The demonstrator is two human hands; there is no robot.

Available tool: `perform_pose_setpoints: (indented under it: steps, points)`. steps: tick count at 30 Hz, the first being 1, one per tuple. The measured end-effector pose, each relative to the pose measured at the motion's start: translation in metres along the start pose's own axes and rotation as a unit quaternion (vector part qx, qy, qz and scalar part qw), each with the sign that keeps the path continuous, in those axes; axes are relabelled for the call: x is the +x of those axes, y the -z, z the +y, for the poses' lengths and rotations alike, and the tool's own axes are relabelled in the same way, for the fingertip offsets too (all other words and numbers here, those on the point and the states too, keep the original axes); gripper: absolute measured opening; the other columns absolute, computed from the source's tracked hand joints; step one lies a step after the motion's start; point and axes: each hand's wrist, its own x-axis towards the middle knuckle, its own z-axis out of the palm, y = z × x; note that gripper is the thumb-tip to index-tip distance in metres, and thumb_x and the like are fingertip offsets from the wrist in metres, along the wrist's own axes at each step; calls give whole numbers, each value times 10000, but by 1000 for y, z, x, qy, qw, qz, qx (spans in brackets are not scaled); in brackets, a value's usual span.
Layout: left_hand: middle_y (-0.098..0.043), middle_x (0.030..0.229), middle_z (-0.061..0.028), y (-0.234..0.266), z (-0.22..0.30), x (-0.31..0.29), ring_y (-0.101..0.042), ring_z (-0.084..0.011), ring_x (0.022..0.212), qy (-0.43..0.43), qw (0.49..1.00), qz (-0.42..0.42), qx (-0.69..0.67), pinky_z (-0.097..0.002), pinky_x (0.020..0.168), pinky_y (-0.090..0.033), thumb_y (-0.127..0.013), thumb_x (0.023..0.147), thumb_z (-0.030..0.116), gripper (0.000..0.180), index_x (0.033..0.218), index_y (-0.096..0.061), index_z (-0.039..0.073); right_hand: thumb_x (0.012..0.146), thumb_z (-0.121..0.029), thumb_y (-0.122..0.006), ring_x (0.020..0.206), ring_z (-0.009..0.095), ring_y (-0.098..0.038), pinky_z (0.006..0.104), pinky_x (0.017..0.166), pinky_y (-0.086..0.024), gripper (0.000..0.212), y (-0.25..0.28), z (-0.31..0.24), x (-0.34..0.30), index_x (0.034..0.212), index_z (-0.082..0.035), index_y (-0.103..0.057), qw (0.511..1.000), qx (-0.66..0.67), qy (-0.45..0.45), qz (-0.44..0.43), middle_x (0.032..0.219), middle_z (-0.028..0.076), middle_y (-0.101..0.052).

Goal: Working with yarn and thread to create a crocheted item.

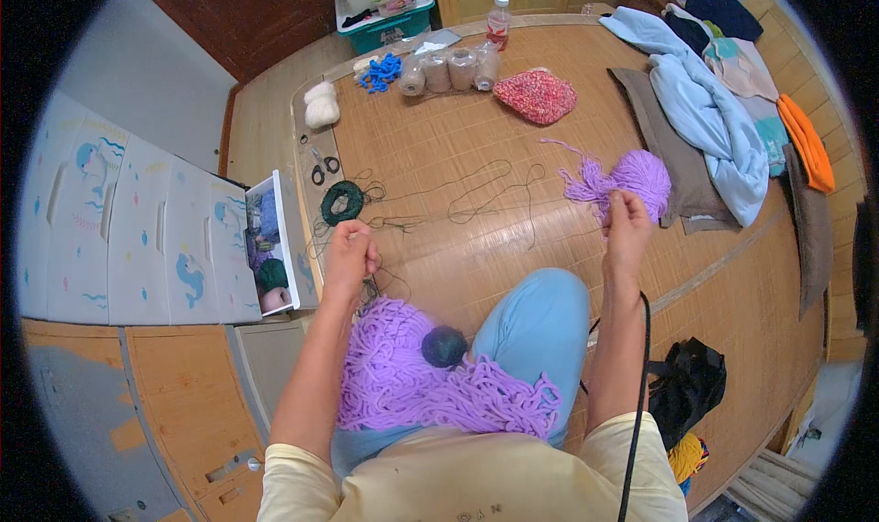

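Note:
My left hand (354, 255) is closed, its fingers curled beside loose dark green thread (476, 212) that trails over the mat; strands run out from under it. Just beyond it lies a dark green skein (342, 202). My right hand (627, 229) pinches, fingertips together, in front of a purple yarn ball (641, 179); whatever is between them is too thin to make out. A heap of thick purple yarn (389, 366) covers my lap, with a small dark green yarn ball (444, 346) resting on it.
Scissors (319, 172) and white yarn (321, 105) lie at the mat's left edge. Wrapped beige cones (449, 70), a bottle (498, 23) and a red-pink knitted piece (536, 96) stand farther back. Clothes (705, 110) pile up right. An open drawer (282, 247) juts out left.

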Motion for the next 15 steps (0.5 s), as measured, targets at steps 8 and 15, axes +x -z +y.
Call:
perform_pose_setpoints:
  steps: [8,15]
  points:
    - [-485,645,0,56,1,6,-420,-65,508,-74,982,171,-23,-202,437,-325,-515,965,184,96,997,-480,101,930,-150,-598,503,31,-400,196,443,-307,98,71,54,51,885,-66,-615,997,-13,23,70,629,-49,-493]
    - [-515,726,15,36,12,0,-451,-63,595,-72,993,90,39,-206,525,-351,-527,951,139,55,952,-522,84,931,-120,-558,532,69,-464,220,449,-351,113,106,90,65,943,-26,-620,973,-176,120,90,672,-3,-531]
